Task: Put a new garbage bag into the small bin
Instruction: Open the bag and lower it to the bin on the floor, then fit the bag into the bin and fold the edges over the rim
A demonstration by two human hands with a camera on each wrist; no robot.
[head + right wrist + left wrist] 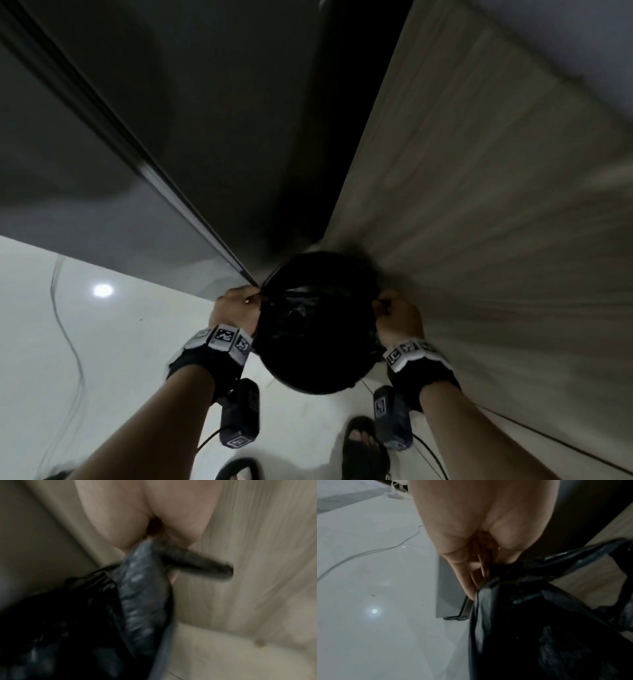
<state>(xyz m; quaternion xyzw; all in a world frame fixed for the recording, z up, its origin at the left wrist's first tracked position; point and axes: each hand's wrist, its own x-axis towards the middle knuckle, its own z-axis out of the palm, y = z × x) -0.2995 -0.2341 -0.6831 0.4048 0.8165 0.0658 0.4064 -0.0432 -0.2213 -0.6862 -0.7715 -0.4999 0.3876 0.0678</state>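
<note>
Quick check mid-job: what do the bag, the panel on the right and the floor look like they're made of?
Garbage bag: thin black plastic film, glossy; it bunches into shiny pleats where the left hand and right hand grip it. Right panel: pale matte wood-grain, probably laminate rather than solid wood, though blur leaves that open. Floor: white polished tile, likely; it mirrors a lamp spot and shows a thin joint line.

Black wristbands (195, 368) with checkered markers, black sandals (364, 448).
</note>
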